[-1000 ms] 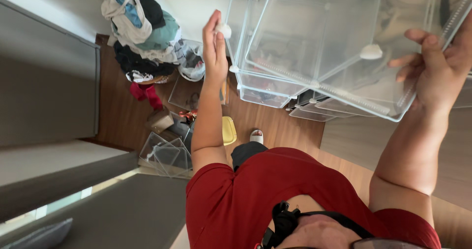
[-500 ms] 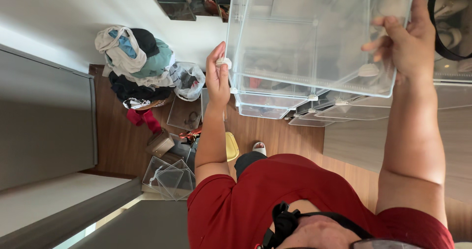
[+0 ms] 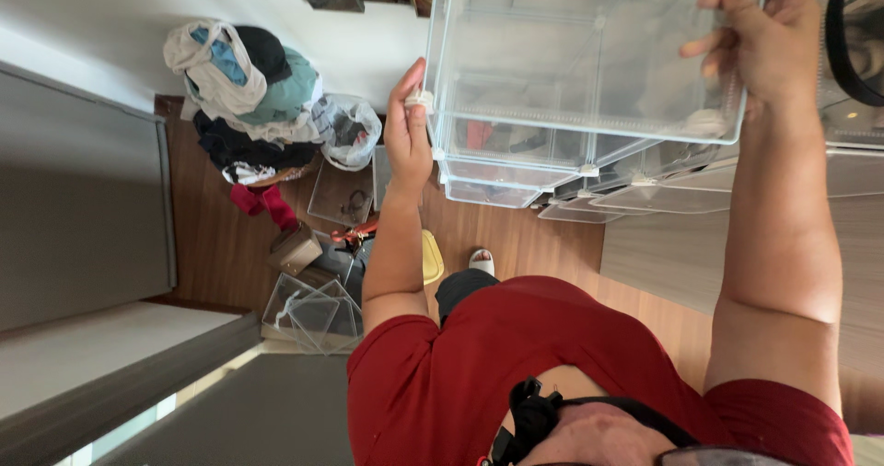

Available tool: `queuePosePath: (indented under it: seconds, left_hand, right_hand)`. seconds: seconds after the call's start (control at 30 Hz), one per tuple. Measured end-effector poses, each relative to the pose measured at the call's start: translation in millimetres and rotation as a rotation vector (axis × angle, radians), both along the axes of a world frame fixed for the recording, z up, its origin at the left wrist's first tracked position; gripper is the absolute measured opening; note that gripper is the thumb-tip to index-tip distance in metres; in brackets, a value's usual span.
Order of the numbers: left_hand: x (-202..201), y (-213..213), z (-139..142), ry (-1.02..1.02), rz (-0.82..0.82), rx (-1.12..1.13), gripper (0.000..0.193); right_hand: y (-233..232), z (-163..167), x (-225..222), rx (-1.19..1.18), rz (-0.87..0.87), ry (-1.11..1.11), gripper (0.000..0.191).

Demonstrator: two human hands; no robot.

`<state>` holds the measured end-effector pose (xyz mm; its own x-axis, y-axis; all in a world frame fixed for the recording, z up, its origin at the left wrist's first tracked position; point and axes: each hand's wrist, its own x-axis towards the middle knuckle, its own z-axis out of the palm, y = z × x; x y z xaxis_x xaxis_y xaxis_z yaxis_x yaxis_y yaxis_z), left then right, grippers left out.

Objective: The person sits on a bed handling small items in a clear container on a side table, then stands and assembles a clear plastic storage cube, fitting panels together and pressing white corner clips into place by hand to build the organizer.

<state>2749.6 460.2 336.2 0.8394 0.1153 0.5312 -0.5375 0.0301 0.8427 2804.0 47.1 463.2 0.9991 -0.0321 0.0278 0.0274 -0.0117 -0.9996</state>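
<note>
At the top of the frame, I have the clear plastic storage box (image 3: 589, 56) held up between both hands, just above and in front of a stack of similar clear boxes (image 3: 516, 167) that stands on the wooden floor (image 3: 516, 236). My left hand (image 3: 408, 125) lies flat against the box's left side wall, fingers (image 3: 412, 79) pressed together and pointing up along the edge, next to a small white corner piece. My right hand (image 3: 764, 47) grips the right side, its fingers curled and slightly spread over the rim so they pinch the wall of the box. To handle this well, I judge that both palms should push inward evenly, since the walls look thin and could flex; keeping the box level and lined up squarely with the stack would avoid knocking a corner against the boxes underneath. The view is turned and looks down past a red shirt (image 3: 552, 365). The floor is brown wood plank, and it is cluttered: a heap of clothes (image 3: 244, 79) sits against the white wall, a knotted plastic bag (image 3: 345, 130) just beside it, with red fabric (image 3: 262, 203), a small brown box (image 3: 295, 250) and loose clear panels (image 3: 313, 314) near a grey cabinet side (image 3: 83, 208). A yellow item (image 3: 431, 256) and a sandalled foot (image 3: 479, 262) show lower down.
</note>
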Motion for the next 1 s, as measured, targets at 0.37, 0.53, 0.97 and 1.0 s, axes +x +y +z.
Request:
queuePosePath:
  seconds: [0.37,0.53,0.97,1.0]
  left_hand:
    - [-1,-3,-4,-0.002,0.017,-0.035,0.037]
    - [0,-5,-8,-0.008,0.034,-0.056,0.032]
    - [-1,-7,-12,-0.02,0.022,-0.085,0.029]
    - [-2,-7,-12,-0.018,0.024,-0.083,0.029]
  right_hand:
    - [2,-1,-3,0.008,-0.04,0.024,0.031]
    - [7,2,-6,0.012,-0.035,0.03,0.028]
    - [7,-2,-7,0.018,-0.042,0.019,0.031]
    - [6,-3,-6,0.025,-0.042,0.018,0.031]
